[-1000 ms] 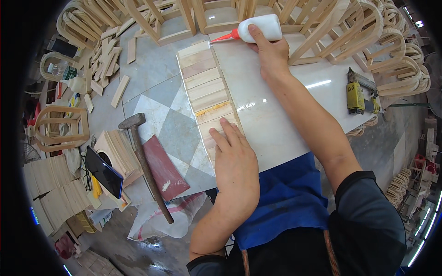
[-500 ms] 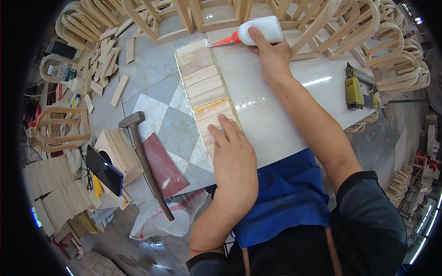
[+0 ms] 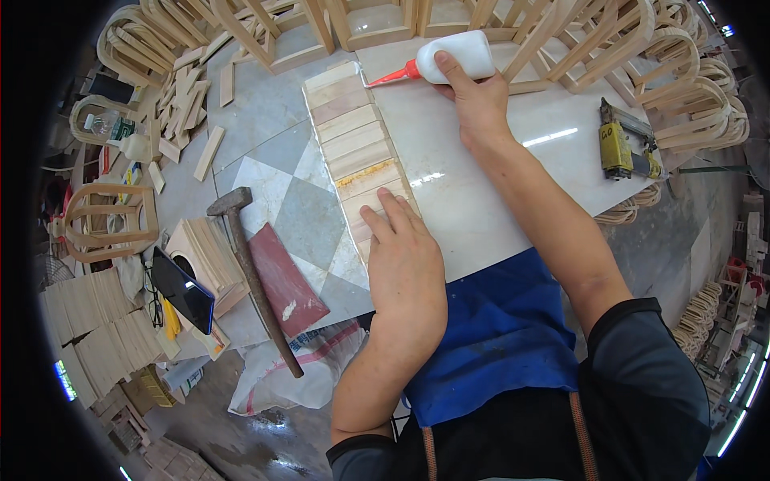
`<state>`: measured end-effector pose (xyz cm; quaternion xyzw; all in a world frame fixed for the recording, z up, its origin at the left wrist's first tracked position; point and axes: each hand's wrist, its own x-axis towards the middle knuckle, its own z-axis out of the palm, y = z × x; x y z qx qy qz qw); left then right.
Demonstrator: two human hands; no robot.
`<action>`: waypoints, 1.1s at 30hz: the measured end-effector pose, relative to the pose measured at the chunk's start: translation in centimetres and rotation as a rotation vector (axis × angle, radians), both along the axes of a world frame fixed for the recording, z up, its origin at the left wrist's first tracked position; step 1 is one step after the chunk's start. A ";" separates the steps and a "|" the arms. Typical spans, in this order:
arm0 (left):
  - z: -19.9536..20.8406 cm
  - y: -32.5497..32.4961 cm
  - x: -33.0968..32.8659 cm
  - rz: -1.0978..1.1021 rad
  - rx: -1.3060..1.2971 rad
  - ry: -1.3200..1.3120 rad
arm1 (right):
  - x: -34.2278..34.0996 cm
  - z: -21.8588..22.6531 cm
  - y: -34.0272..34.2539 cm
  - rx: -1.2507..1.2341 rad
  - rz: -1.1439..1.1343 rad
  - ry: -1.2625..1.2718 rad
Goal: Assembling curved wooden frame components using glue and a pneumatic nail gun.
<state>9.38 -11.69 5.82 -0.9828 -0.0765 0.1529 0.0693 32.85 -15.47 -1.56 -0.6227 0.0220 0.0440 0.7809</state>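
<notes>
A row of thin wooden slats (image 3: 353,138) lies side by side on the table, with white glue along its edges. One slat bears an orange-brown streak. My left hand (image 3: 406,260) rests on the near end of the row, palm down and fingers spread. In my right hand (image 3: 483,100) is a white glue bottle (image 3: 465,58), tilted on its side with its red nozzle (image 3: 395,75) pointing left. The nozzle's tip is at the right edge of the row, near the far end, where a bead of glue shows.
A hammer (image 3: 255,276) lies left of the row beside a dark red sheet (image 3: 282,280). Further left are a phone (image 3: 183,290) and stacked wooden pieces (image 3: 207,256). Wooden frames (image 3: 377,36) line the back; a yellow nail gun (image 3: 618,151) lies at the right.
The nozzle tip has shifted slightly nearer along the row's right edge, leaving white glue behind it. My left hand stays on the slats.
</notes>
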 end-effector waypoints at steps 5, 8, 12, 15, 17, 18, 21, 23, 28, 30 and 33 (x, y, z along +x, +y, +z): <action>0.2 0.0 -0.1 -0.006 0.002 -0.012 | -0.8 0.1 -0.1 0.028 0.009 -0.033; 0.2 0.0 0.0 -0.005 0.003 -0.016 | -1.1 0.1 -0.4 0.010 0.013 -0.050; 0.2 0.0 0.0 -0.003 0.002 -0.023 | -1.9 0.0 -0.6 -0.009 0.003 -0.070; 0.4 0.0 0.0 0.004 -0.006 -0.031 | -2.5 -0.1 -0.6 -0.015 -0.035 -0.084; 0.4 0.0 0.0 0.003 -0.004 -0.034 | -2.7 -0.3 -0.8 -0.018 -0.035 -0.081; 0.4 0.0 0.0 0.003 -0.002 -0.038 | -2.8 -0.4 -1.0 -0.022 -0.033 -0.080; 0.4 0.0 0.0 0.002 0.001 -0.044 | -3.1 -0.5 -1.4 -0.030 -0.031 -0.075; 0.2 0.0 -0.1 0.009 -0.005 -0.059 | -3.5 -0.4 -1.7 -0.018 -0.021 -0.084; -0.3 0.0 -0.2 0.018 -0.012 -0.102 | -4.2 -0.3 -2.4 -0.010 -0.011 -0.076; -0.5 0.0 -0.2 0.018 -0.013 -0.132 | -4.4 -0.4 -2.7 -0.013 -0.010 -0.062; -0.2 0.1 -0.3 0.006 -0.005 -0.137 | -4.8 -0.3 -3.1 -0.024 -0.008 -0.041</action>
